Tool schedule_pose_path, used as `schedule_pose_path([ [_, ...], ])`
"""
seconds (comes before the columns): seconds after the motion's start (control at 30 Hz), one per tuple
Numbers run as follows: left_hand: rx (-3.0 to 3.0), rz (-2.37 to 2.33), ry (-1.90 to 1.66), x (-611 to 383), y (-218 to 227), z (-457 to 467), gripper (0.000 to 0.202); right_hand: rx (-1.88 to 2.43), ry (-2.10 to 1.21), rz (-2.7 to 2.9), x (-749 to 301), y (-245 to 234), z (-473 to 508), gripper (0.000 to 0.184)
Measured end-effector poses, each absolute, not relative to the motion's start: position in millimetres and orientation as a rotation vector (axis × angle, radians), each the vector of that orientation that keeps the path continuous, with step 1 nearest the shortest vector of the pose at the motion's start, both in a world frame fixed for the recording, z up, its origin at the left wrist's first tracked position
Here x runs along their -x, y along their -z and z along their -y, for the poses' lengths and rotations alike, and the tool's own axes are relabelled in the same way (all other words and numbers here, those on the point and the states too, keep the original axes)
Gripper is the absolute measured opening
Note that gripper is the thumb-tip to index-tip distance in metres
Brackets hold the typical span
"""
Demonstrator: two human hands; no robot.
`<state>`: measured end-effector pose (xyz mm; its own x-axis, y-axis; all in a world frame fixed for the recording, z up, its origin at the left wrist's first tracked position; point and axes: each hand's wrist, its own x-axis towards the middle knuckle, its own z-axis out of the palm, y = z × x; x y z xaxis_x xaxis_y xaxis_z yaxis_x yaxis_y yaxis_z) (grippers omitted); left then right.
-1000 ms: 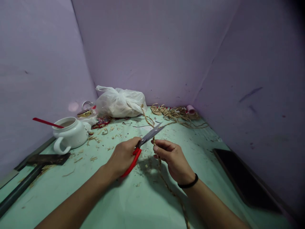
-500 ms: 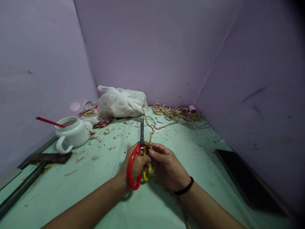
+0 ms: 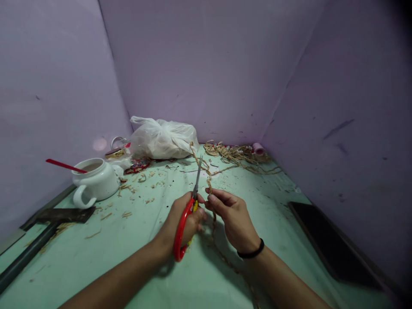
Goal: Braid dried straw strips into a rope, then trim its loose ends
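Closed around a pair of scissors (image 3: 182, 229) is my left hand (image 3: 183, 219); the handles are red and yellow and the blades point away from me, looking closed. Just to its right, my right hand (image 3: 233, 216) pinches a braided tan cord (image 3: 209, 183) between thumb and fingertips. From that pinch the cord runs down across the table toward my right forearm. Beyond the fingers it leads to loose strands near the white plastic bag. The scissor tips lie left of the cord, apart from it.
Left stand a white pot (image 3: 98, 180) with a red stick in it and a dark hammer-like tool (image 3: 64, 214). A knotted plastic bag (image 3: 162, 139), a heap of tan cord (image 3: 238, 153) and a pink spool (image 3: 258, 148) lie at the back. A dark flat slab (image 3: 328, 244) lies right.
The scissors have turned so their blades tilt right, and the yellow handle is now mostly hidden. My right hand has shifted slightly right and up with the cord, away from my left hand.
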<state>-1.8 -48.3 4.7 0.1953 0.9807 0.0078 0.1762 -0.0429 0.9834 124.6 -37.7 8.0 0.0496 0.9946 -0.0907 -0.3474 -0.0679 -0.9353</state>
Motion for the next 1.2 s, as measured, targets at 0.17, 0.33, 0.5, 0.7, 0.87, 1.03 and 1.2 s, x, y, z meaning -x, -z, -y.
schedule_pose_path([
  [0.17, -2.362, -1.507, -0.778, 35.1, -19.1, 31.5, 0.031, 1.023, -1.416, 0.844, -130.8, -11.6, 33.7, 0.026],
  [0.33, -2.775, -1.599, -0.594, 43.0, -13.2, 17.9, 0.036, 0.985, -1.541, 0.899, -136.4, -17.2, 33.1, 0.015],
  [0.5, -2.863, -1.625, -0.542, 41.2, -4.3, 15.8, 0.036, 1.0, -1.558, 0.91, -136.3, -20.4, 34.5, 0.022],
  [0.7, -2.878, -1.595, -0.516, 41.4, -3.8, 16.5, 0.037, 1.035, -1.585, 0.876, -136.9, -23.1, 35.5, 0.028],
  [0.87, -2.849, -1.572, -0.496, 40.6, -7.1, 17.5, 0.034, 1.046, -1.602, 0.871, -138.3, -22.1, 33.8, 0.029],
  [1.03, -2.876, -1.572, -0.451, 42.2, -8.9, 17.1, 0.031, 1.037, -1.621, 0.899, -139.9, -21.7, 33.7, 0.024],
  [1.2, -2.921, -1.562, -0.411, 44.9, -9.3, 16.6, 0.024, 1.025, -1.616, 0.922, -140.8, -22.4, 33.9, 0.015],
])
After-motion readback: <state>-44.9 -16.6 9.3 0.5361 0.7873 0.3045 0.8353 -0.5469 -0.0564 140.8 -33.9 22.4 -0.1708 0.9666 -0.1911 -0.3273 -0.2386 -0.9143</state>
